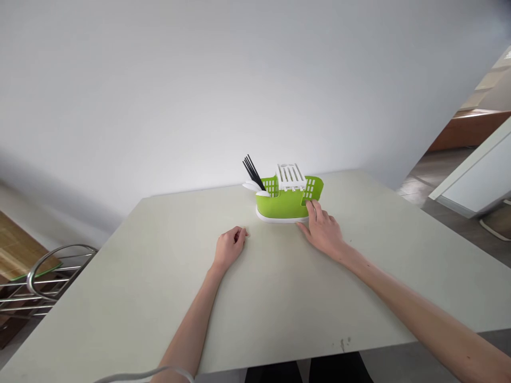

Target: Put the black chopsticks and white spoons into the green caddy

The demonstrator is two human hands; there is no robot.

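Note:
A green utensil holder (pixel 284 205) with a white base and a white slotted top (pixel 291 176) stands at the back of the table. Black chopsticks (pixel 253 173) and white spoons (pixel 253 186) lean out of its left end. My right hand (pixel 324 230) touches the holder's lower right side, fingertips at the rim of its opening and thumb by the base. In front and to the left of the holder, my left hand (pixel 230 246) rests on the table with its fingers curled; whether it holds anything is hidden.
The pale table (pixel 279 298) meets a plain wall (pixel 199 90) behind the holder. A metal rack (pixel 59 282) with a wooden board (pixel 24 247) stands beyond the table's left edge. A white panel (pixel 479 170) is off to the right.

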